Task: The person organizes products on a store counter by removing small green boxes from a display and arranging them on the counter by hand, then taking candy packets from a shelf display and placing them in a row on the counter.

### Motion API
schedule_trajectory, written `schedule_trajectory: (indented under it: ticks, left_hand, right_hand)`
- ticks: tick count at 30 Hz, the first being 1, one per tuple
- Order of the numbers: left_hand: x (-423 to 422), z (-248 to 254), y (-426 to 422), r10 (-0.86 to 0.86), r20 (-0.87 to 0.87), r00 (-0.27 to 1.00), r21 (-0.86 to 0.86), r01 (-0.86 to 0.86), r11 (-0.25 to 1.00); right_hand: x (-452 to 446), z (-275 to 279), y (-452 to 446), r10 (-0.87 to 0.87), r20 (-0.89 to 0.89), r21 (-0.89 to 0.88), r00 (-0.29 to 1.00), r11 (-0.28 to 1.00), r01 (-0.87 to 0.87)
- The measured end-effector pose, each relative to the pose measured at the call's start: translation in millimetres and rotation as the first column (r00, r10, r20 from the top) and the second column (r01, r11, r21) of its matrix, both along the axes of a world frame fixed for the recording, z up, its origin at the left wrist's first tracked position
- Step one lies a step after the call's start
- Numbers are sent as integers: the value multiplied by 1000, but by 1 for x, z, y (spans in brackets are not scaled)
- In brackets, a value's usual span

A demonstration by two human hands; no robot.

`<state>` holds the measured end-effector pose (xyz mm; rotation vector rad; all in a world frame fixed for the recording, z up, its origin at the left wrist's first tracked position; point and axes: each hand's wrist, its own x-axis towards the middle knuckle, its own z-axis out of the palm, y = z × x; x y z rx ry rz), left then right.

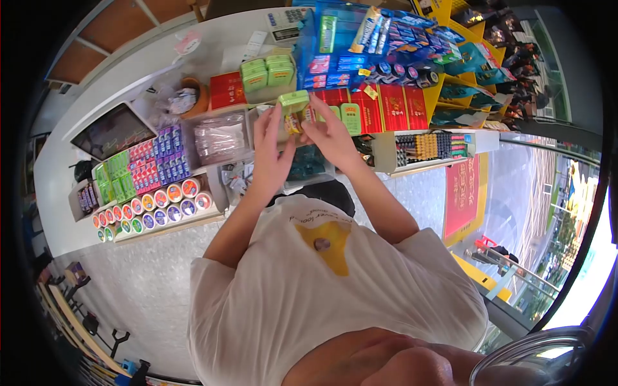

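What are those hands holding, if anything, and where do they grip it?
A green pack: the left hand at one end, the right hand at the other.

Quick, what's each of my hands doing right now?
Left hand: fingers closed on one end of a light green pack.
Right hand: fingers at the pack's other end, curled; how firmly they grip can't be told.

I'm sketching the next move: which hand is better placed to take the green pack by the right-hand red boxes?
Probably the right hand: it sits just beside that green pack, while the left hand is farther away.
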<state>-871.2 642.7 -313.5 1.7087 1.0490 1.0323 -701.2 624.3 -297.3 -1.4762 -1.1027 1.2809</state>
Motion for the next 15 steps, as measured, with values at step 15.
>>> schedule_trajectory:
  ticks: [15]
  left_hand:
    - [187,-34,-29,-387,-47,921,-138,378,915]
  right_hand:
    - [193,-42,-68,-218,238,-81,947,967,243]
